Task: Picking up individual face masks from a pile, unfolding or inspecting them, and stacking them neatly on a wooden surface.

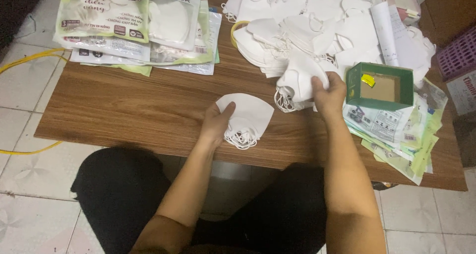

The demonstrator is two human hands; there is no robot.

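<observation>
Nearest are the person's black-clad knees (pixel 124 194), tucked under the near edge of the wooden table (pixel 139 105). Just above them the left hand (pixel 215 125) pinches a small stack of folded white masks (pixel 248 116) flat on the table, thumb on top, fingers beneath, ear loops spilling toward the near side. To the right, the right hand (pixel 328 93) is closed on another white mask (pixel 300 80), lifted slightly, forearm angled inward. Beyond lies a heap of loose masks (pixel 317 26). An open green box (pixel 381 85) sits just right of that hand, on printed wrappers (pixel 396 135). Packaged masks (pixel 134 26) lie far left.
</observation>
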